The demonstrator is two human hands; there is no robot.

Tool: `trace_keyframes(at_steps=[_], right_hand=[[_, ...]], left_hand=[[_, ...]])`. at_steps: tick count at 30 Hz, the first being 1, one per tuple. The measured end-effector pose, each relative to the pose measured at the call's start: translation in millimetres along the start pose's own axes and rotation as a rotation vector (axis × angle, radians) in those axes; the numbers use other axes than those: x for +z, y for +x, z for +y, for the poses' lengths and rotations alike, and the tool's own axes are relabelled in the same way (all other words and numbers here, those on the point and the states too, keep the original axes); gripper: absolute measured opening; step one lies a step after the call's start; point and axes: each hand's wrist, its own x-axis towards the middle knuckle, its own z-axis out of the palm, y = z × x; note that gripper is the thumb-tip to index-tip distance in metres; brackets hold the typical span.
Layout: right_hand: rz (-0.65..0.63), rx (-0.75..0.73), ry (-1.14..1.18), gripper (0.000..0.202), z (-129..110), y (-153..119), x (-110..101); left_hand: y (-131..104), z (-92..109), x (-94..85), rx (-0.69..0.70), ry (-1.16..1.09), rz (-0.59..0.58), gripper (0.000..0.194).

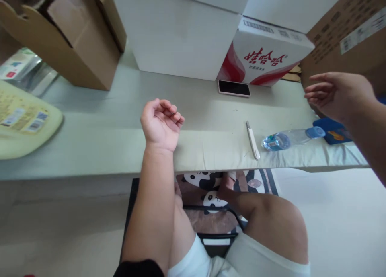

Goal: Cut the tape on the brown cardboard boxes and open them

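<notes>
My left hand (163, 126) is palm up over the pale table, its fingers loosely curled and nothing in them. Off to the right, my right hand (339, 93) is raised above the table's right end, fingers loosely bent and no object visible in it. Below that hand lies a clear plastic water bottle (294, 137) with a blue cap, on its side. Left of the bottle is a slim white-handled knife (252, 141) with a metal tip. A phone (234, 88) with a dark screen rests farther back. Neither hand touches any of these.
A white and red carton (265, 54) stands behind the phone, beside large white boxes (181, 35). Brown cardboard boxes (93, 48) are at the back left, with a pale yellow bottle (30, 124) lying in front. A blue packet (334, 133) is near the bottle cap. The table cloth (99, 148) ends above my knees.
</notes>
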Motion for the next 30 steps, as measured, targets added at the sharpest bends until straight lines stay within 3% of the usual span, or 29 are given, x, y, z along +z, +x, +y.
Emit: trace_keyframes(at_steps=[2, 3, 5, 7, 11, 14, 17, 19, 22, 30], right_hand=[[-0.18, 0.228, 0.099, 0.035, -32.2, -31.0, 33.0], [-0.23, 0.199, 0.106, 0.036, -46.3, -48.3, 52.2], [-0.45, 0.148, 0.026, 0.031, -68.2, -81.5, 94.9], [-0.628, 0.011, -0.025, 0.027, -82.2, -108.7, 142.8], [-0.831, -0.265, -0.04, 0.013, -106.8, -148.6, 249.1], [-0.946, -0.785, -0.079, 0.015, -139.1, -180.3, 322.2], [-0.972, -0.975, -0.07, 0.031, -176.1, -213.2, 373.8], [-0.968, -1.002, -0.061, 0.039, -194.2, -229.6, 394.8], [-1.02, -1.033, -0.148, 0.039, -205.5, -241.3, 409.7], [-1.01, -1.072, -0.193, 0.045, -209.8, -251.3, 393.2]], left_hand=[[-2.7, 7.3, -4.7, 0.014, -0.045, 0.018, 0.032], [-3.6, 10.6, -7.0, 0.016, -0.065, 0.024, 0.032], [-4.5, 16.4, -11.6, 0.012, -0.1, 0.025, 0.033], [-4.4, 22.1, -16.0, 0.012, -0.135, 0.026, 0.032], [-1.7, 34.9, -22.7, 0.014, -0.22, 0.061, 0.031], [1.8, 44.9, -26.4, 0.012, -0.269, 0.094, 0.03], [6.2, 52.9, -31.2, 0.021, -0.283, 0.139, 0.029], [8.9, 56.2, -35.1, 0.044, -0.273, 0.159, 0.029], [11.6, 57.9, -39.6, 0.08, -0.25, 0.173, 0.028], [3.1, 53.9, -25.9, 0.102, -0.287, 0.199, 0.033]])
